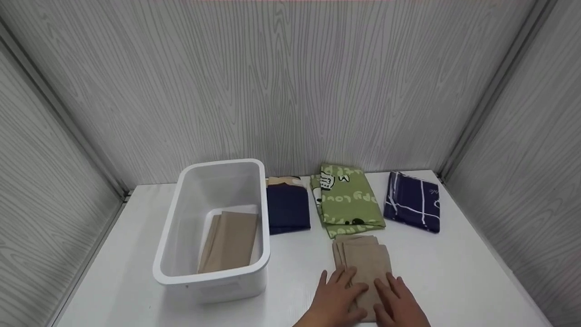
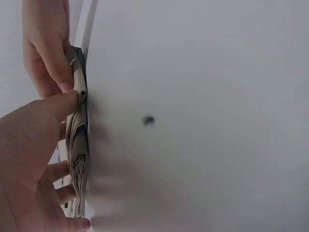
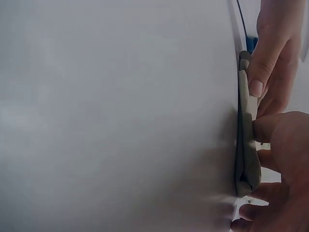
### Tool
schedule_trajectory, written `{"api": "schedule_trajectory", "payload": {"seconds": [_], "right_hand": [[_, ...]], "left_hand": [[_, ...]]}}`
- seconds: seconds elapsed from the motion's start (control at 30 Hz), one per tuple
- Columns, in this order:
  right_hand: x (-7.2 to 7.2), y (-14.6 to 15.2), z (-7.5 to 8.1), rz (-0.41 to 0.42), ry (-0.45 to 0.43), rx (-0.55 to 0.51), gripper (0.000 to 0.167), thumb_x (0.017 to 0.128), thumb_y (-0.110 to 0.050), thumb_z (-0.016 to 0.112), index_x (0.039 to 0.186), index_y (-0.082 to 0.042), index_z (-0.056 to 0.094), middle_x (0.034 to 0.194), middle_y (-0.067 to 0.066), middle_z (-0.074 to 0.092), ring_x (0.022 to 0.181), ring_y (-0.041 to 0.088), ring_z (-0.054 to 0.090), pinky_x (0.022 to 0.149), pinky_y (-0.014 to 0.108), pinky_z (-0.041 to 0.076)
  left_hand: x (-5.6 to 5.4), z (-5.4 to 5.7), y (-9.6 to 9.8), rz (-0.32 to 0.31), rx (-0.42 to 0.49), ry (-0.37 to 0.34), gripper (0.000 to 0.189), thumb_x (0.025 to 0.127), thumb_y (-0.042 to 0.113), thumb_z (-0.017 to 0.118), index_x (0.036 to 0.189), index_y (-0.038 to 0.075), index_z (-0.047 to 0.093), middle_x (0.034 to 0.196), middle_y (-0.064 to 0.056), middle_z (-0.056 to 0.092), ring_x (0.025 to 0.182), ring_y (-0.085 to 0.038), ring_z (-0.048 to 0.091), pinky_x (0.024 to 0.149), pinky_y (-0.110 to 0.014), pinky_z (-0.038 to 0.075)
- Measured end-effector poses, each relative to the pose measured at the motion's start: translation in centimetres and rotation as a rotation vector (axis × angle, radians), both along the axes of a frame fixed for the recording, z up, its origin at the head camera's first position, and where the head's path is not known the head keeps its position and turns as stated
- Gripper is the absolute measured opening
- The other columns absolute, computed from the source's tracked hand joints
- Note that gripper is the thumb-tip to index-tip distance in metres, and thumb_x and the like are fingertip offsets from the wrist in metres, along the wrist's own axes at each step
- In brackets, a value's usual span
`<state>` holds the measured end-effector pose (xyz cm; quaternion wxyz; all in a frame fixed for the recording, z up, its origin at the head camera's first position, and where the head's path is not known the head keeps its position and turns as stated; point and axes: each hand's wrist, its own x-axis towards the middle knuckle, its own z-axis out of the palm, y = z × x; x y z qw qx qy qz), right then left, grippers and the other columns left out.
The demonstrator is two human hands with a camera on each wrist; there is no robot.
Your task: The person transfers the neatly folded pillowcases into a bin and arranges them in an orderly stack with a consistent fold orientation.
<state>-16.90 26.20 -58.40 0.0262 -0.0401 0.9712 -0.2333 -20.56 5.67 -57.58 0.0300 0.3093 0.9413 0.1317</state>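
Observation:
A folded tan cloth lies in several layers on the white table, near its front. My left hand rests along the cloth's left side, its spread fingertips touching the top and edge. On the opposite side, my right hand touches the right edge with relaxed fingers. The left wrist view shows the cloth edge-on, its stacked folds visible beside my left hand. In the right wrist view, a rounded fold of the cloth sits by the fingers of my right hand.
Left of the hands stands a white bin with folded tan cloth inside. Behind lie a dark navy folded cloth, a green printed one and a navy one with white lines. Grey panels enclose the table.

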Motion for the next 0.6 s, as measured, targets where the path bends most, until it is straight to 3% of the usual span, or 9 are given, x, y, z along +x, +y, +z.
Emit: {"api": "schedule_trajectory", "payload": {"seconds": [0.23, 0.37, 0.6], "right_hand": [[0.0, -1.2, -0.3, 0.047, 0.053, -0.001, 0.056, 0.094, -0.04, 0.065, 0.142, -0.012, 0.056, 0.152, 0.019, 0.043, 0.141, 0.048, 0.034, 0.109, 0.062, 0.036], [0.0, -1.6, -0.6, 0.055, 0.084, -0.006, 0.056, 0.093, -0.038, 0.065, 0.141, -0.011, 0.056, 0.151, 0.02, 0.044, 0.139, 0.05, 0.036, 0.108, 0.062, 0.037], [-0.2, -2.2, -0.7, 0.081, 0.086, -0.016, 0.056, 0.094, -0.038, 0.065, 0.142, -0.011, 0.056, 0.151, 0.021, 0.044, 0.139, 0.05, 0.037, 0.108, 0.063, 0.035]], "left_hand": [[0.2, -0.2, -1.4, 0.011, 0.02, -0.014, 0.054, 0.091, 0.062, 0.058, 0.141, 0.043, 0.051, 0.158, 0.003, 0.036, 0.146, -0.027, 0.034, 0.106, -0.061, 0.039], [0.5, -0.3, -1.8, 0.023, 0.014, 0.011, 0.053, 0.09, 0.062, 0.059, 0.139, 0.043, 0.053, 0.157, 0.003, 0.038, 0.144, -0.028, 0.037, 0.105, -0.061, 0.04], [0.5, -0.1, -2.5, 0.028, 0.008, 0.0, 0.053, 0.091, 0.061, 0.059, 0.14, 0.042, 0.053, 0.157, 0.002, 0.038, 0.143, -0.029, 0.037, 0.106, -0.061, 0.039]]}}
